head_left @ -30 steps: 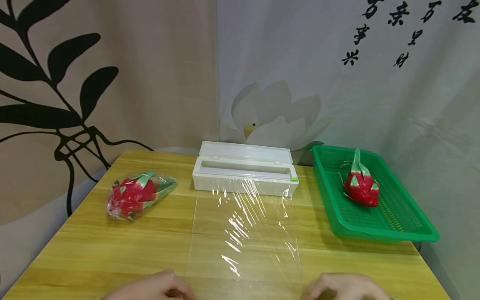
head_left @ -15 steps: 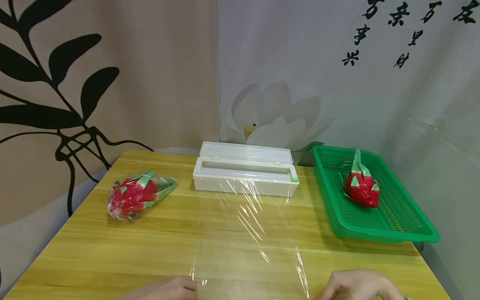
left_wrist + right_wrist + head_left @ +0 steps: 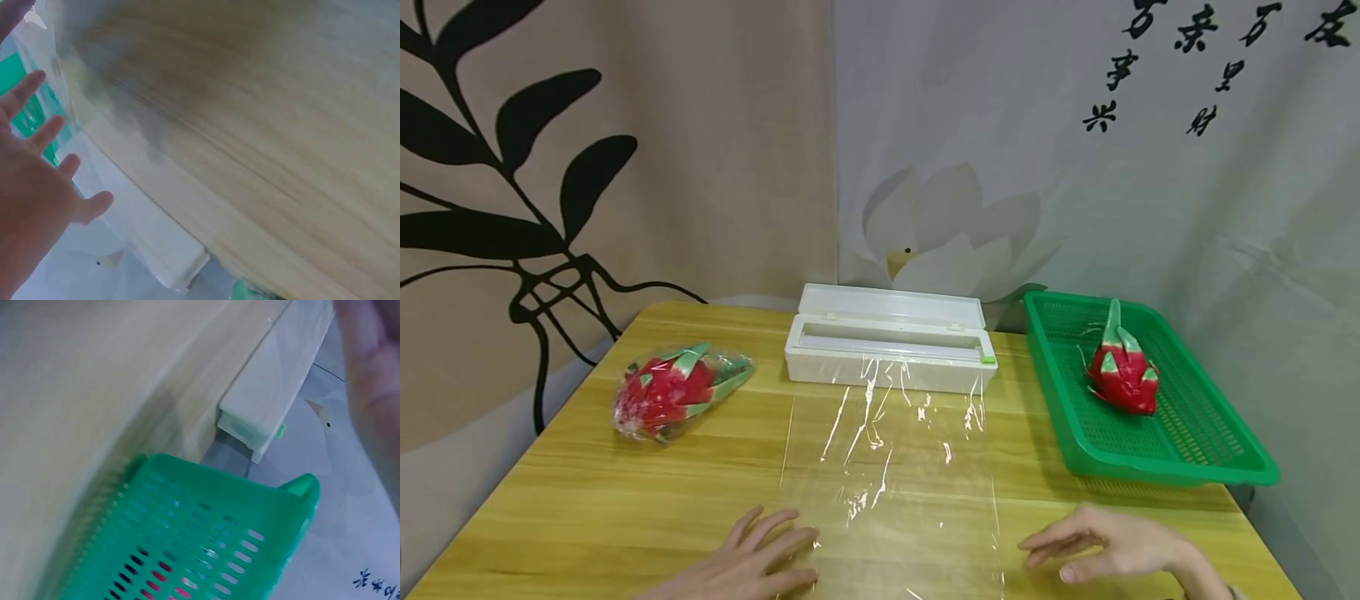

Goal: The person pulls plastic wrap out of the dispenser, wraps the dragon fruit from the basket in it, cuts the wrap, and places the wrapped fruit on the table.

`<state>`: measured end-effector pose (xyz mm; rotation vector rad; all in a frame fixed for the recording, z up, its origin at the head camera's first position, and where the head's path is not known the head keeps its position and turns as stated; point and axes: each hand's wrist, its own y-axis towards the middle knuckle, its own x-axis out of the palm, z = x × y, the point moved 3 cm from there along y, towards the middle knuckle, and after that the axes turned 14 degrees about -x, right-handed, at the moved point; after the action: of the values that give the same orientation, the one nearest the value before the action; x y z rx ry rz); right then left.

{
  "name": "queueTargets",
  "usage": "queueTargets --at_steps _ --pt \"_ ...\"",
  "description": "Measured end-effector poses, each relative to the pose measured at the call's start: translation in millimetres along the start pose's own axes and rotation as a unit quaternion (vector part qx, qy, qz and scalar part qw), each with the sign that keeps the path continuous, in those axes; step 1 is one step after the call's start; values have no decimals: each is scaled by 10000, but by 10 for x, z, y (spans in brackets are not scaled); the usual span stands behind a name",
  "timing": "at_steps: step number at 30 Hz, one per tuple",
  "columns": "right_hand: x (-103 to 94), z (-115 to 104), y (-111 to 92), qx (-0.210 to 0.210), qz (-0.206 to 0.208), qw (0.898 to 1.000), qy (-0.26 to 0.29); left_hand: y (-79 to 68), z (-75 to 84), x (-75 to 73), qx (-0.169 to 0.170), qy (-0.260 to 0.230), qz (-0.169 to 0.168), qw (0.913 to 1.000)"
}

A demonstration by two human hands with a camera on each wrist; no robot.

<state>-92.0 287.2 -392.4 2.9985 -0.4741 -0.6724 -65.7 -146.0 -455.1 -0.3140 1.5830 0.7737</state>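
A wrapped dragon fruit (image 3: 681,393) sits left, then the left hand (image 3: 758,557), fingers splayed over the near left edge of the cling film (image 3: 902,500) running from the lid-up white dispenser (image 3: 880,369); a snag there could well crease it! Beyond its right edge hovers the right hand (image 3: 1108,546), fingers loosely bent, gripping nothing, and far right the green basket (image 3: 1195,425) cradles one bare dragon fruit (image 3: 1123,379).

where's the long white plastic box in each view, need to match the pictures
Head: the long white plastic box sits just below centre.
Left wrist: lower left, slanting down rightward.
Right wrist: upper right, slanting down leftward from the top edge.
Shared landmark: the green perforated plastic basket, at right, left edge and bottom respectively.
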Motion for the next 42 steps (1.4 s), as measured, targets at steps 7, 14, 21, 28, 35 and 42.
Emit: queueTargets --at_steps 7,14,21,28,35,42 --pt "-380 -208 153 196 2148 8983 -3827 -34 -36 60 -136 -22 -673 9976" --pt "-915 -424 157 1112 3330 7748 -5258 -46 -42 106 -66 249 -534 9982" --pt "-1695 -335 -187 2972 3550 7517 -4697 -56 -85 125 -77 -35 -749 9972" --pt "-2099 20 -589 4157 3450 7553 -3711 -56 -97 138 -113 -261 -916 9954" --pt "-2139 234 -824 4845 3140 7585 -3021 -49 -95 154 -96 -386 -925 9949" --pt "-2163 348 -841 4856 3102 7744 -2614 -42 -90 150 -94 -418 -953 9945"
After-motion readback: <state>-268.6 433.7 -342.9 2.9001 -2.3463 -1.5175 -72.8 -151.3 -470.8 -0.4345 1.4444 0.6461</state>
